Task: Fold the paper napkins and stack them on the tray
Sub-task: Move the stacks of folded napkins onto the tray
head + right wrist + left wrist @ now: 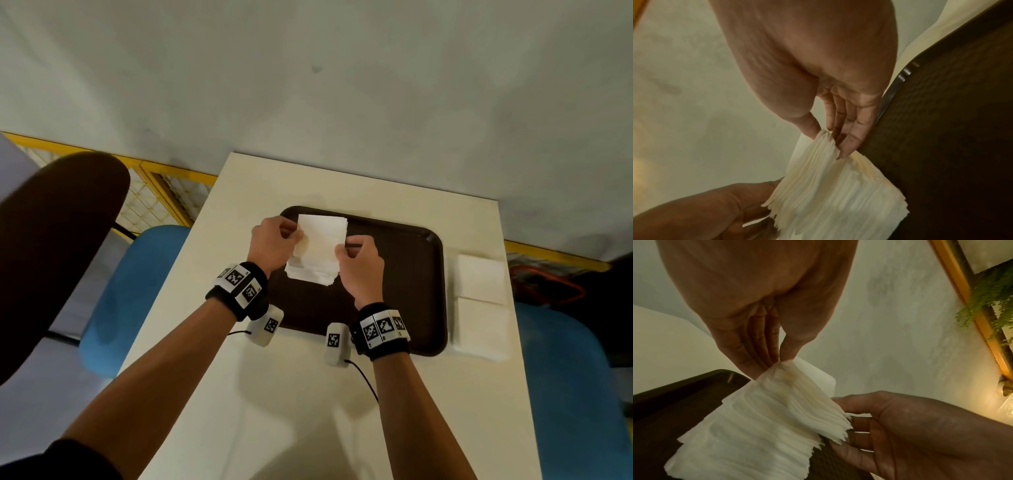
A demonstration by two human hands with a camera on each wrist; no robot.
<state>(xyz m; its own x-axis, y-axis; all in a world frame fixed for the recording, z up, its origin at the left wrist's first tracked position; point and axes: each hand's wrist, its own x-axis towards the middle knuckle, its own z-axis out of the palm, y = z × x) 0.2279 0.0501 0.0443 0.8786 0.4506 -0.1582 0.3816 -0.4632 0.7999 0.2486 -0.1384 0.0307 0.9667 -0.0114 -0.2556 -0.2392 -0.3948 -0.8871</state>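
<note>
A thick bundle of white paper napkins point(320, 246) is held up over the left part of a dark brown tray point(404, 274), its upper half tilted away from me. My left hand point(294, 236) pinches the bundle's left edge between thumb and fingers. My right hand point(342, 253) pinches the right edge the same way. In the left wrist view the left hand point(780, 361) grips a corner of the napkins point(760, 426) above the tray point(684, 394). In the right wrist view the right hand point(828, 134) grips the fanned layers of the napkins point(834, 194).
Two flat piles of white napkins point(479, 281) point(483, 329) lie on the cream table point(308, 411), right of the tray. Blue chairs point(130, 291) stand at both sides, with a dark brown seat back point(51, 246) at the left. A yellow mesh fence point(164, 192) runs behind.
</note>
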